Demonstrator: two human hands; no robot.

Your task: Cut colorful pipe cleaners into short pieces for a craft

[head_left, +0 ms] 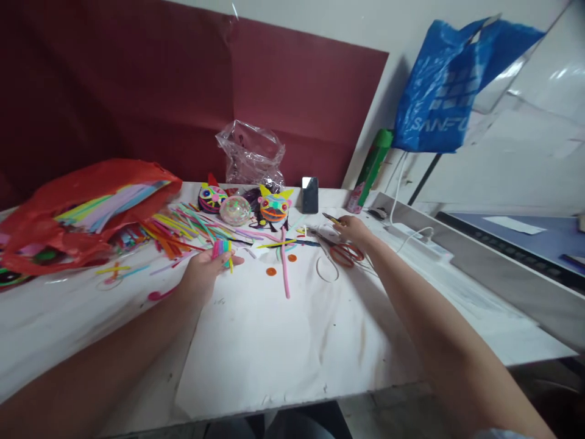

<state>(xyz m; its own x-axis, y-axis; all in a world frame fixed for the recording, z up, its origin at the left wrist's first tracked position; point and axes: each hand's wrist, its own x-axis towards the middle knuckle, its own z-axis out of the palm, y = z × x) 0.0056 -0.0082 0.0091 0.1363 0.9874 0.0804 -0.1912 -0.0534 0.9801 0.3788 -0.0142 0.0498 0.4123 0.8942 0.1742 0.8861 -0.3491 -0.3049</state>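
My left hand point(208, 268) is closed around a small bundle of rainbow-coloured strips point(222, 250), likely pipe cleaners, over the left part of the white sheet. Farther right, my right hand point(354, 230) reaches to the back of the table. Its fingers are closed on a slim dark-tipped tool point(329, 217), whose exact kind I cannot make out. Just below that hand lie orange-handled scissors point(346, 255). A pink pipe cleaner point(285, 268) lies between my hands, near two orange discs point(271, 272). Two decorated round faces point(274, 208) stand behind, beside a clear ball point(235, 210).
At the left, a red plastic bag point(91, 183) spills many pipe cleaners point(171, 228). Along the back stand a phone point(309, 196), a crumpled clear bag point(251, 152) and a green-capped can point(372, 171). A power strip point(418, 241) sits right; a blue bag point(439, 85) is above.
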